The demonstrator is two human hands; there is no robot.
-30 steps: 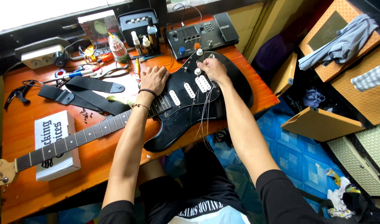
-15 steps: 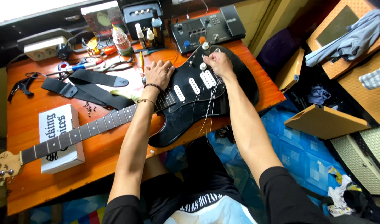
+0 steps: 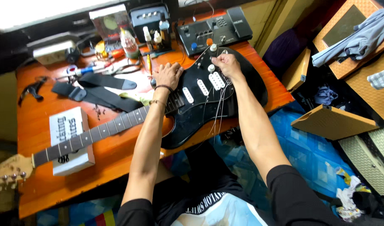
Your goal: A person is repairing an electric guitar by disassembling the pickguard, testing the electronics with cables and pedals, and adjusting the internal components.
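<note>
Black electric guitar (image 3: 208,100): flat across orange bench (image 3: 41,188), neck propped on white box (image 3: 70,140). Left hand (image 3: 169,75) spread, steadying body. Right hand (image 3: 227,65) fingers pinched on loose strings (image 3: 219,109) near bridge.

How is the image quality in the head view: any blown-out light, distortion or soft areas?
Head view: the window strip at top left is blown out white; the wide lens bends the orange table edges outward; both hands, left hand and right hand, and the black guitar are sharp; the right-side clutter sits in dimmer light.
</note>
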